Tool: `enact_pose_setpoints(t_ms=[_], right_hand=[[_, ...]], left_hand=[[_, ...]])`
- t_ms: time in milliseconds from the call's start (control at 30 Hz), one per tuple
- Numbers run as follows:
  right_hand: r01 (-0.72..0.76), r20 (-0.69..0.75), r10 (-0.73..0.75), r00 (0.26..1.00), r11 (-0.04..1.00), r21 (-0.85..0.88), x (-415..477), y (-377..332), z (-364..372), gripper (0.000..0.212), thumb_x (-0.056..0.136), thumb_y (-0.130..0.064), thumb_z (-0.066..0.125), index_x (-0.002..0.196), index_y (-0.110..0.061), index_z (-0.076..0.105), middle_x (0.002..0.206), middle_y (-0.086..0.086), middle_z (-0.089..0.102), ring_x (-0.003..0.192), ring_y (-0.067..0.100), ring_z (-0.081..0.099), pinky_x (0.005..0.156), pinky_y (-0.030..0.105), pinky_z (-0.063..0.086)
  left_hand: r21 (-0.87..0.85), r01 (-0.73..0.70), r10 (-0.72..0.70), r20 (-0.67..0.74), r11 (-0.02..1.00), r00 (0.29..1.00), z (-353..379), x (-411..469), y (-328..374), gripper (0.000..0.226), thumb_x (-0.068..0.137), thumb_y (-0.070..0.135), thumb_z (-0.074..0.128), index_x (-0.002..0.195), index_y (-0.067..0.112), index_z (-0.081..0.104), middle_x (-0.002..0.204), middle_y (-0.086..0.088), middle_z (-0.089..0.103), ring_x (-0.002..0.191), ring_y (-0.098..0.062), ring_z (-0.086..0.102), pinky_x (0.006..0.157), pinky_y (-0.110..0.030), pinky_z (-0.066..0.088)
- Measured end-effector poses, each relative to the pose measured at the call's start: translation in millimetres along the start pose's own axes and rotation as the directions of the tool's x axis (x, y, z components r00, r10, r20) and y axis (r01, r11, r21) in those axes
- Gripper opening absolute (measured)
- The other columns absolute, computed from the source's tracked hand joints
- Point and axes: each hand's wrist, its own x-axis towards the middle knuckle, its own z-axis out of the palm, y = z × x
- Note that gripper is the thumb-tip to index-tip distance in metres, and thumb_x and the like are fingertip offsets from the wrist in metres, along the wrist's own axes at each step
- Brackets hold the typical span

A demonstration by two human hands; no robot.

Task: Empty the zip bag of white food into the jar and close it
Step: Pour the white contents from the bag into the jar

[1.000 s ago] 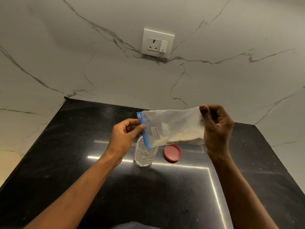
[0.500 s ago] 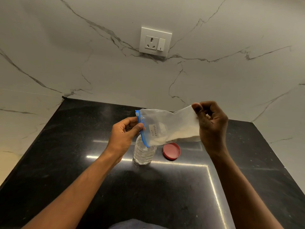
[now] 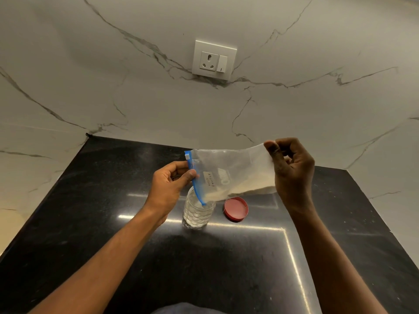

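The limp, light clear plastic zip bag with blue zipper [image 3: 229, 175] was pinched by the left hand [image 3: 169, 185] at its 9 o'clock mouth and the right hand [image 3: 292, 168] at its 3 o'clock base, pouring into the clear textured jar [image 3: 197, 213].

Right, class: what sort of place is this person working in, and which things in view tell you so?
Probably a home kitchen: a polished black stone countertop, white veined marble walls with a white socket and switch plate, and food being tipped into a clear plastic jar.

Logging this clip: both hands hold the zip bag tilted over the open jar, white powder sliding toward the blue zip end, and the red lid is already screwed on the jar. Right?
Not quite. In the head view the red lid lies on the black counter, right of the open jar. The left hand and right hand do hold the zip bag as you say.
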Motion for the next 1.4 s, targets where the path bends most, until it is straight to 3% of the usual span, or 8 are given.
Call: enact_pose_setpoints(t_ms=[267, 433, 567, 667, 800, 1033, 1233, 1400], right_hand=[[0.14, 0.036, -0.137, 0.99, 0.981, -0.131, 0, -3, 9, 0.021, 0.099, -0.034, 0.069, 0.098, -0.013, 0.068, 0.09, -0.001, 0.067, 0.08, 0.006, 0.064, 0.065, 0.016, 0.05], [0.165, 0.013, -0.165, 0.986, 0.975, -0.147, -2, 1, 12, 0.023, 0.1, -0.032, 0.066, 0.097, -0.009, 0.067, 0.091, -0.002, 0.063, 0.08, -0.004, 0.058, 0.064, 0.012, 0.045], [0.222, 0.023, -0.222, 0.975, 0.954, -0.203, -1, 2, 13, 0.024, 0.102, -0.031, 0.065, 0.097, -0.008, 0.065, 0.09, -0.001, 0.06, 0.074, 0.005, 0.054, 0.063, 0.015, 0.043], [0.276, 0.015, -0.28, 0.96, 0.931, -0.238, 1, 0, 15, 0.029, 0.101, -0.031, 0.065, 0.097, -0.003, 0.065, 0.088, -0.002, 0.061, 0.073, 0.0, 0.054, 0.063, 0.018, 0.048], [0.356, 0.046, -0.36, 0.932, 0.88, -0.314, 1, 4, 14, 0.028, 0.1, -0.029, 0.067, 0.098, -0.002, 0.066, 0.08, -0.002, 0.064, 0.063, 0.014, 0.057, 0.055, 0.026, 0.049], [0.418, 0.106, -0.406, 0.908, 0.855, -0.306, 2, -2, 18, 0.014, 0.098, -0.024, 0.071, 0.101, -0.014, 0.061, 0.085, -0.011, 0.058, 0.066, 0.001, 0.047, 0.062, 0.004, 0.038], [0.406, 0.111, -0.391, 0.914, 0.857, -0.318, 7, -3, 18, 0.021, 0.098, -0.025, 0.072, 0.095, -0.005, 0.067, 0.081, 0.002, 0.067, 0.064, 0.008, 0.055, 0.056, 0.023, 0.048], [0.374, 0.096, -0.363, 0.927, 0.875, -0.306, 7, -5, 18, 0.025, 0.099, -0.029, 0.071, 0.094, -0.004, 0.068, 0.08, -0.001, 0.065, 0.063, 0.005, 0.052, 0.056, 0.021, 0.045]], left_hand=[[-0.004, 0.038, -0.038, -0.028, 0.999, 0.999, 3, 2, -1, 0.019, 0.094, 0.009, 0.075, 0.112, 0.017, 0.073, 0.106, 0.003, 0.081, 0.104, -0.013, 0.077, 0.078, -0.021, 0.063], [-0.009, 0.04, -0.04, -0.025, 0.999, 0.999, 3, 1, -2, 0.018, 0.094, 0.01, 0.073, 0.11, 0.02, 0.073, 0.105, 0.007, 0.081, 0.104, -0.012, 0.077, 0.078, -0.022, 0.063], [-0.029, 0.059, -0.06, -0.025, 0.998, 0.998, 4, 0, -3, 0.018, 0.094, 0.01, 0.073, 0.108, 0.021, 0.072, 0.105, 0.006, 0.081, 0.104, -0.013, 0.077, 0.079, -0.022, 0.063], [-0.034, 0.07, -0.071, -0.032, 0.997, 0.997, 5, 1, -4, 0.018, 0.095, 0.009, 0.073, 0.109, 0.021, 0.072, 0.105, 0.005, 0.081, 0.104, -0.014, 0.077, 0.08, -0.024, 0.064], [-0.038, 0.086, -0.089, -0.057, 0.996, 0.994, 7, 2, -6, 0.019, 0.094, 0.011, 0.074, 0.111, 0.019, 0.072, 0.111, -0.002, 0.079, 0.107, -0.02, 0.077, 0.083, -0.028, 0.065], [-0.038, 0.106, -0.109, -0.074, 0.994, 0.991, 6, 2, -8, 0.019, 0.097, 0.012, 0.071, 0.114, 0.02, 0.07, 0.115, -0.007, 0.077, 0.11, -0.025, 0.076, 0.092, -0.039, 0.064], [-0.059, 0.114, -0.118, -0.07, 0.992, 0.99, 4, 2, -9, 0.021, 0.097, 0.014, 0.071, 0.118, 0.018, 0.069, 0.114, -0.004, 0.079, 0.108, -0.022, 0.077, 0.09, -0.04, 0.064], [-0.063, 0.128, -0.131, -0.055, 0.99, 0.99, 3, 1, -9, 0.023, 0.098, 0.011, 0.069, 0.117, 0.025, 0.069, 0.113, 0.002, 0.08, 0.108, -0.019, 0.077, 0.088, -0.036, 0.065]])
